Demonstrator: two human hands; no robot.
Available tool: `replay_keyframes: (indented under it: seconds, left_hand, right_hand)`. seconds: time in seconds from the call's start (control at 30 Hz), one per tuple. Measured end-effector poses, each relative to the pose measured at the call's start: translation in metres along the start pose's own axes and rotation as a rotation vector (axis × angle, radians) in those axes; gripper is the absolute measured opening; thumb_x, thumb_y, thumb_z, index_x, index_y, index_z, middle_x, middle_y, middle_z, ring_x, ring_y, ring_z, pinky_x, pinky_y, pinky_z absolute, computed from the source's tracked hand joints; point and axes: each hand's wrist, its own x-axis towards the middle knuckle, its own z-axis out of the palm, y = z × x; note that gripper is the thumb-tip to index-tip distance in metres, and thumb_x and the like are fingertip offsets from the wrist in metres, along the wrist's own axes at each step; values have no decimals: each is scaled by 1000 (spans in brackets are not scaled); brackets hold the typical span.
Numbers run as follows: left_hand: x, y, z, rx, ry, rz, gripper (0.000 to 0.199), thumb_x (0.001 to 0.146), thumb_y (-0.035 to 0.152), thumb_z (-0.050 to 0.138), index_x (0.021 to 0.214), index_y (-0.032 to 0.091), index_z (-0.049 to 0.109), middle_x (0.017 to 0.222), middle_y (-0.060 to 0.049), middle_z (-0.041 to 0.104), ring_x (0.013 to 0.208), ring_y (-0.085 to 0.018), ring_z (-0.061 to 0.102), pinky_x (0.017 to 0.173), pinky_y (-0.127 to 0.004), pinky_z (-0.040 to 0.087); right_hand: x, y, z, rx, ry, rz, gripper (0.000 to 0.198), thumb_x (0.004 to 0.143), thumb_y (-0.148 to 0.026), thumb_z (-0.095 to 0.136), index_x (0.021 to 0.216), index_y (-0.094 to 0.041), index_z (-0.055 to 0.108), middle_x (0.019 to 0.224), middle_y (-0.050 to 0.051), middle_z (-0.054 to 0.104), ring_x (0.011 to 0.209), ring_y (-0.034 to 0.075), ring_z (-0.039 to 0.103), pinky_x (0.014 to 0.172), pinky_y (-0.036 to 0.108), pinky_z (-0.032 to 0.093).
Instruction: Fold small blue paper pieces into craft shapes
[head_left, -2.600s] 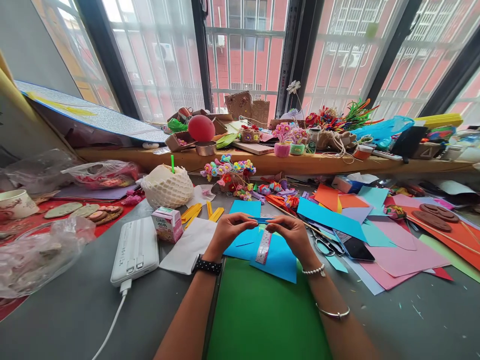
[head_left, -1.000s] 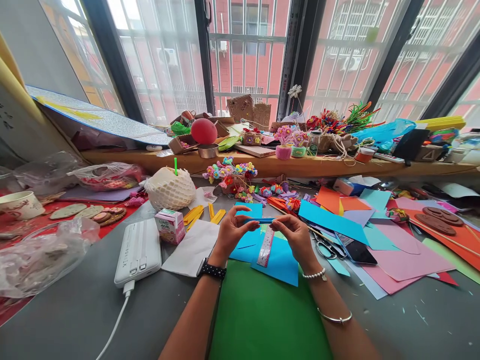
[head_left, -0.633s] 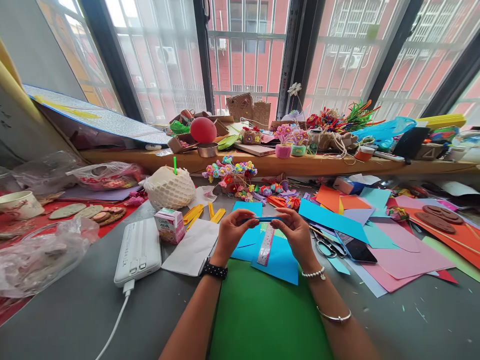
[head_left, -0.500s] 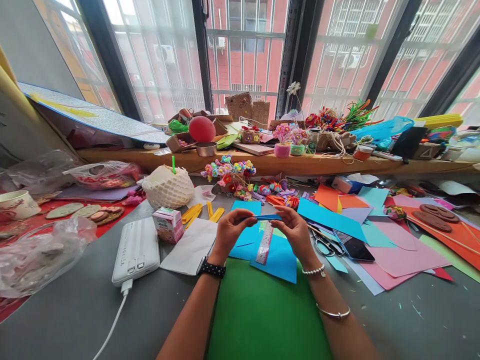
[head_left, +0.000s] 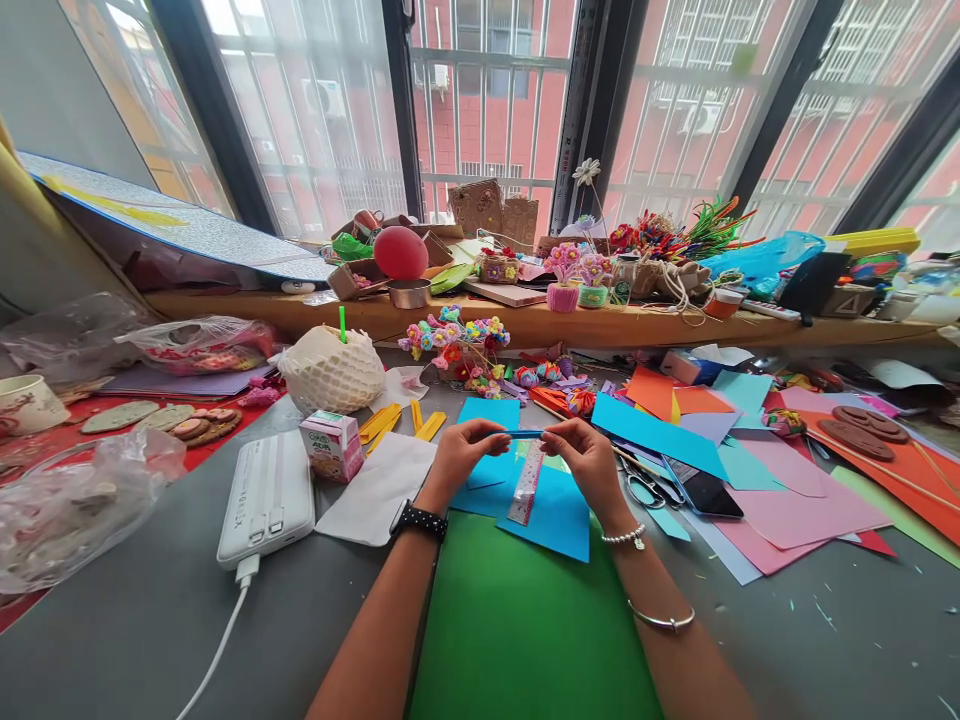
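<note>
A narrow blue paper strip (head_left: 525, 434) is stretched level between my two hands, above the blue sheets. My left hand (head_left: 466, 458) pinches its left end between thumb and fingers, and my right hand (head_left: 589, 462) pinches the right end. Below the strip, a small patterned ruler (head_left: 526, 488) lies on a blue paper sheet (head_left: 559, 525). Another blue sheet (head_left: 487, 412) lies behind it. Both rest partly over the green mat (head_left: 536, 630). Beyond my right hand lies a larger blue piece of paper (head_left: 658, 436).
Scissors (head_left: 646, 490) and a phone (head_left: 709, 490) lie to the right, beside pink paper (head_left: 810, 500). On the left stand a white power bank (head_left: 266, 500) with a cable and a small drink carton (head_left: 331, 446). Crocheted flowers (head_left: 457, 345) stand behind, below the crowded sill (head_left: 300, 318).
My fingers have closed in on the strip, the right-hand fingers coming down to pinch its end. The strip looks narrower and level now. The view has shifted slightly.
</note>
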Motion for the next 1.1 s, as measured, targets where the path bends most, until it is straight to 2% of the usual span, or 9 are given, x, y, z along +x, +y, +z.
replay_keyframes:
  seconds: [0.17, 0.3, 0.47, 0.73, 1.1]
  left_hand:
    - [-3, 0, 0, 65, 32, 19, 19, 55, 30, 66, 66, 14, 64, 57, -2, 65, 55, -15, 62, 55, -25, 51]
    - [-8, 4, -1, 142, 3, 64, 18, 58, 29, 65, 70, 16, 65, 60, -2, 66, 56, -16, 62, 55, -23, 50]
    - [-10, 11, -6, 244, -2, 131, 19, 59, 27, 64, 75, 17, 65, 62, -3, 67, 58, -16, 62, 55, -23, 50]
    - [-10, 10, -8, 264, 8, 118, 10, 59, 25, 64, 64, 18, 65, 57, -1, 66, 54, -15, 62, 51, -21, 49]
    - [-9, 9, -10, 344, 22, 164, 11, 59, 23, 64, 68, 16, 63, 62, -3, 67, 57, -16, 62, 55, -23, 49]
  right_hand:
    - [3, 5, -5, -218, -102, -99, 21, 66, -36, 60, 75, -17, 60, 73, 4, 63, 65, 16, 59, 57, 28, 47]
    - [4, 8, -7, -340, -139, -186, 19, 69, -35, 57, 78, -19, 63, 78, 5, 63, 69, 18, 58, 60, 29, 47]
    - [4, 12, -8, -305, -130, -146, 21, 69, -37, 57, 78, -19, 64, 76, 5, 63, 66, 18, 59, 61, 30, 48]
    - [4, 13, -8, -236, -121, -106, 19, 67, -35, 59, 75, -19, 64, 72, 4, 63, 63, 18, 60, 59, 30, 49]
    - [4, 7, -9, -170, -106, -68, 15, 66, -31, 60, 71, -17, 63, 63, 2, 60, 56, 15, 58, 53, 26, 49]
